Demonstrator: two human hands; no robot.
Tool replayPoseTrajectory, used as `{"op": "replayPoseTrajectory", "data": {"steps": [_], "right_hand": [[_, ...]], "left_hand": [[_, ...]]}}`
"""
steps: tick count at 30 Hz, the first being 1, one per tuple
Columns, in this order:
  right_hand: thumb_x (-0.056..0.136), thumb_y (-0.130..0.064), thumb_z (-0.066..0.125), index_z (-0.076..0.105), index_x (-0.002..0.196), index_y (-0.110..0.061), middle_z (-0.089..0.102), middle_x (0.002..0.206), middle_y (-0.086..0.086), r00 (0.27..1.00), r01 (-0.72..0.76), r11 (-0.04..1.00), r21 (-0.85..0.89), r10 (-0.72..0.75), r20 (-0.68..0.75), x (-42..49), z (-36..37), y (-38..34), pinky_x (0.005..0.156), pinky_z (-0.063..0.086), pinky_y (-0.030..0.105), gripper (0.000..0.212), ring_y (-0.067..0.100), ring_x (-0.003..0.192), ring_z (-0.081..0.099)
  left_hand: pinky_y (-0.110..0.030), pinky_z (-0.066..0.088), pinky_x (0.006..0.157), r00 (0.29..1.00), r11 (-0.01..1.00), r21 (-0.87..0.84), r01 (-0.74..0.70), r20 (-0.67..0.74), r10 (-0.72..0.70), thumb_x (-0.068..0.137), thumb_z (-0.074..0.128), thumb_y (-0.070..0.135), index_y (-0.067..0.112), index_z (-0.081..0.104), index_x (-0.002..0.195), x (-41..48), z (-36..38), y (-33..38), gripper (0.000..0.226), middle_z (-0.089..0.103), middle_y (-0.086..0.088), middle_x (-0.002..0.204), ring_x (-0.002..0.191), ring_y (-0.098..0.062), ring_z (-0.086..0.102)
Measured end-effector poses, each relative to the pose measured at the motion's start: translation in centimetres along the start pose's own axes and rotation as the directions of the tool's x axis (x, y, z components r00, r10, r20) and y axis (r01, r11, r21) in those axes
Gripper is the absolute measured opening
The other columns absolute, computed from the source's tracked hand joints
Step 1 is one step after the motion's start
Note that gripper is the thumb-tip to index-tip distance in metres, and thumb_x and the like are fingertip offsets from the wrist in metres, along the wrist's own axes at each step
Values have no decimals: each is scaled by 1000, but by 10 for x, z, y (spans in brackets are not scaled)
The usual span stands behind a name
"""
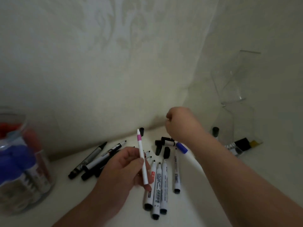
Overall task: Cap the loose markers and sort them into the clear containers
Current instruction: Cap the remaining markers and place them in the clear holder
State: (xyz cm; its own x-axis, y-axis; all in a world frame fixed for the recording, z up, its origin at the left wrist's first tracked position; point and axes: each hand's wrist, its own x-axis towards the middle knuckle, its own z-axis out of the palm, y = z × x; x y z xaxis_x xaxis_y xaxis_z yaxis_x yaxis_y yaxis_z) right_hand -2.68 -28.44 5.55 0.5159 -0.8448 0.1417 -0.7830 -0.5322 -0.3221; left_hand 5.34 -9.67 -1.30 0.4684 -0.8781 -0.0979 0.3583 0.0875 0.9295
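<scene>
My left hand (pixel 124 167) pinches a thin white marker with a pink band (pixel 142 159), held upright with its tip up and no cap on it. My right hand (pixel 180 123) hovers with curled fingers over a cluster of loose black caps (pixel 161 143); whether it holds anything is hidden. Several uncapped black-tipped white markers (pixel 157 182) lie below the left hand. A blue-capped marker (pixel 181 147) lies under the right wrist. Dark markers (pixel 91 159) lie to the left.
A clear round container (pixel 19 161) with red and blue markers stands at the left edge. A clear rectangular container (pixel 237 112) holding black and yellow items lies tipped at the right. A pale cushion rises behind the white surface.
</scene>
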Motion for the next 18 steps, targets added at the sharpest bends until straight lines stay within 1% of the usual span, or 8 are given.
{"op": "replayPoseTrajectory", "data": {"steps": [1,2,4,5,8,10,13,18], "right_hand": [[88,-11,54,57,79,-10,57,80,6,999,-34,997,-74,37,36,22,2,-5,69,47,30,9,28,82,59],[87,-16,57,50,73,-10,53,77,6,995,-56,989,-140,67,76,40,6,-8,68,44,30,16,29,81,56],[81,-41,65,55,85,-12,59,88,6,973,-57,970,-236,107,205,63,14,-10,72,44,32,31,28,88,59],[79,-45,68,62,97,-14,63,99,6,968,-64,970,-236,118,221,73,21,-7,76,47,33,36,30,96,62],[91,-23,62,64,123,-11,61,129,10,921,-60,932,-359,190,340,85,35,0,95,51,39,35,33,115,59],[94,-24,60,63,127,-9,58,133,12,905,-56,895,-443,234,356,84,34,-1,100,49,38,36,32,118,58],[91,-21,65,64,122,-7,60,129,14,923,-72,892,-446,230,310,85,36,4,97,49,36,34,30,117,59],[90,-7,62,63,118,-2,63,126,16,978,-128,919,-372,178,104,81,46,14,93,50,35,29,31,117,61]], "left_hand": [[-37,51,50,1000,1000,2,-11,-6,11,97,46,-9,-7,57,97,1,1,1,12,64,-19,73,56,-33,60],[-37,52,50,1000,1000,3,-19,-6,19,96,46,-10,-7,57,96,1,1,1,12,64,-19,74,56,-33,61],[-37,52,50,1000,999,13,-29,-4,29,95,46,-12,-6,57,95,0,0,2,12,65,-19,75,56,-32,62],[-37,52,51,999,999,20,-33,-1,33,95,47,-11,-5,58,94,-1,-1,3,13,66,-18,75,57,-32,62],[-37,53,52,998,998,4,-55,9,55,95,50,-9,-1,62,91,-4,-6,5,15,67,-17,77,58,-32,61],[-38,53,52,998,998,-5,-67,10,67,94,51,-8,-1,61,92,-4,-9,6,13,67,-17,77,60,-33,60],[-38,53,53,997,997,-12,-74,10,74,94,52,-8,1,62,92,-3,-11,6,14,66,-18,78,62,-35,58],[-37,53,53,996,995,56,-84,-9,85,94,54,-7,0,63,93,-4,-9,7,12,66,-15,77,59,-32,59]]}}
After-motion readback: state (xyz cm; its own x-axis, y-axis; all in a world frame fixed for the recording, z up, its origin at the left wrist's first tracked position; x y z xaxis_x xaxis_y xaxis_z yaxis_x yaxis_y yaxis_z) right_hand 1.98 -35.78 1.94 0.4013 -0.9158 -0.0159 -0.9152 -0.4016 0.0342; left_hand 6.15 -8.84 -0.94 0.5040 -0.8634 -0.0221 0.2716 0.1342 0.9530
